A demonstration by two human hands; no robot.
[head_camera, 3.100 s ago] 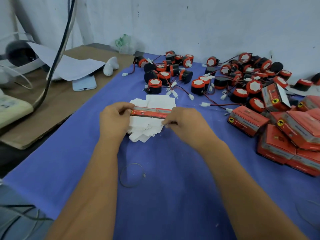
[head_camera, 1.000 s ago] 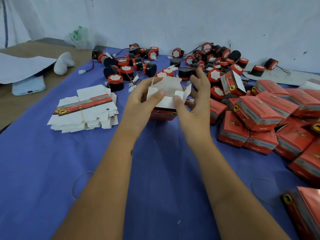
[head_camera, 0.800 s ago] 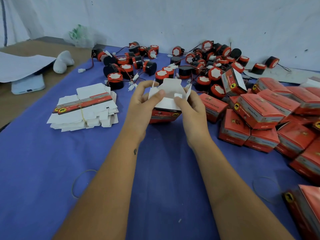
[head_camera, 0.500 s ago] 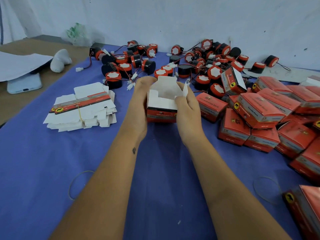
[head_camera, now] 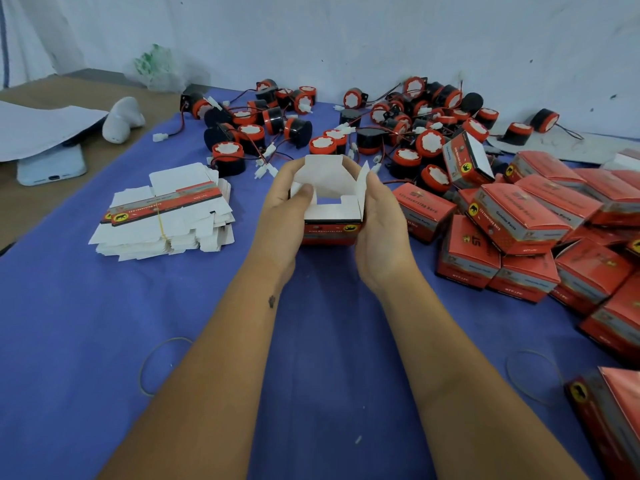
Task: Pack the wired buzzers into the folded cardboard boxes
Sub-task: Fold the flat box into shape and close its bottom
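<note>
cradling the box [head_camera: 330, 216] upright, the left hand [head_camera: 282, 209] and right hand [head_camera: 382, 220] are gripping its sides, keeping the flaps open for a buzzer [head_camera: 227, 154].

Box [head_camera: 330, 216] flaps — now spread open

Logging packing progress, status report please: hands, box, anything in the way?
Left hand and right hand grip open cardboard box, flaps up. No buzzer inside yet; loose buzzers beyond. Nothing blocking.

left hand [head_camera: 284, 206] and right hand [head_camera: 382, 216] hold an open-topped box [head_camera: 330, 216] above blue cloth [head_camera: 104, 323], buzzers [head_camera: 346, 133] behind, flat boxes [head_camera: 166, 213] left.
</note>
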